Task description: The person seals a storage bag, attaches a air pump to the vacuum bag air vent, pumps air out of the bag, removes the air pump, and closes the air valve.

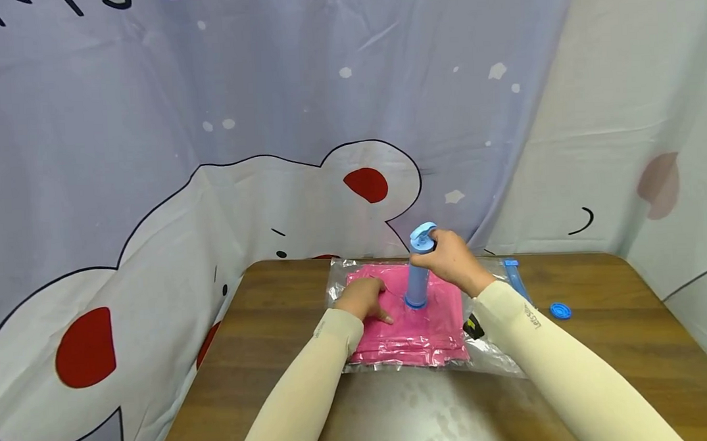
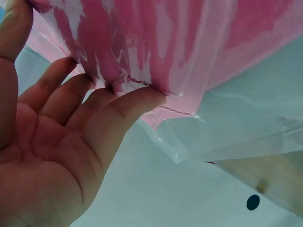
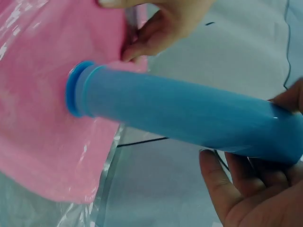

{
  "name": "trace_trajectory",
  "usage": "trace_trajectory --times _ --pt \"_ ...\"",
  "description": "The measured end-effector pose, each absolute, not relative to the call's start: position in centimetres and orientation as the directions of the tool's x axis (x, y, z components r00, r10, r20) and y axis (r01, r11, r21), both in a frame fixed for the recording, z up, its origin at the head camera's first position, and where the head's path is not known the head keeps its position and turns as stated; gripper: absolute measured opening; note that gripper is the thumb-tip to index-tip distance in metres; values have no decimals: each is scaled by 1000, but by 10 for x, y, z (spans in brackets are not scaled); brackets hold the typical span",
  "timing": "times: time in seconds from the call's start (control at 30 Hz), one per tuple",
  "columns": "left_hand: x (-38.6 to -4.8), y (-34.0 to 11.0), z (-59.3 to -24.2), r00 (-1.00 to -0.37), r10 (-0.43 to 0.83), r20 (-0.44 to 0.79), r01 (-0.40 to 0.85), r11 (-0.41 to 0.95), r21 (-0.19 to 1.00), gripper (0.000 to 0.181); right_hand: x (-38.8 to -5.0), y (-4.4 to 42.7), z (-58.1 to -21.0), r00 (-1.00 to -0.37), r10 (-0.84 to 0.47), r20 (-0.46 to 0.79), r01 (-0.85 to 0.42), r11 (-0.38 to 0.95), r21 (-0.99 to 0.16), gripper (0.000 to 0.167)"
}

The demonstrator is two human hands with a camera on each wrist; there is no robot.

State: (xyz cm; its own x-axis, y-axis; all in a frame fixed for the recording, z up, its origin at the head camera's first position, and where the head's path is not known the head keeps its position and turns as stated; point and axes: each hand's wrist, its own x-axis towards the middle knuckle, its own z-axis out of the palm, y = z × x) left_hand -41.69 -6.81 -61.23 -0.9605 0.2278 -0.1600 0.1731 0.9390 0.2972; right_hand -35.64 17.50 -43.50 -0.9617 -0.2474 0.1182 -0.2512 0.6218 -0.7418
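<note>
Pale sleeves (image 1: 558,366) lie nearest; the right hand (image 1: 452,261), fingers curled, grips the blue pump (image 1: 417,287) on a pink-filled bag (image 1: 426,336) (left hand (image 1: 360,298) touching it, fingers spread). Likely mid-pumping; the next stroke needs steadiness.

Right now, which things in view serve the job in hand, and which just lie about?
In the job:
blue pump, in the right hand
clear bag with pink contents, under the left hand

Lying about, untouched:
round blue cap
blue strip, purpose unclear
</note>
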Motion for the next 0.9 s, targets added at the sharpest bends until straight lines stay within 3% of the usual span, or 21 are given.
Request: trace_trajectory --times 0.43,0.53,0.63,0.7,0.77,0.9 --pt "-390 -59 -579 -966 216 -139 160 930 332 95 -363 167 -443 -966 -250 63 -185 505 -843 35" --pt "-377 -48 -554 -946 286 -152 170 839 518 100 -366 167 -442 -961 -272 44 -176 482 -858 39" --pt "-360 -33 -525 -911 392 -124 147 591 793 101 -367 169 -441 -958 -287 15 -159 488 -858 42" --pt "-353 -23 -512 -898 435 -72 132 420 898 95 -367 170 -439 -957 -289 9 -154 485 -861 43" --pt "-350 -16 -507 -903 430 3 179 370 912 85 -367 170 -438 -958 -286 15 -155 473 -867 39" --pt "-351 -10 -507 -922 379 75 250 439 863 65 -367 169 -439 -958 -285 31 -159 439 -884 36"
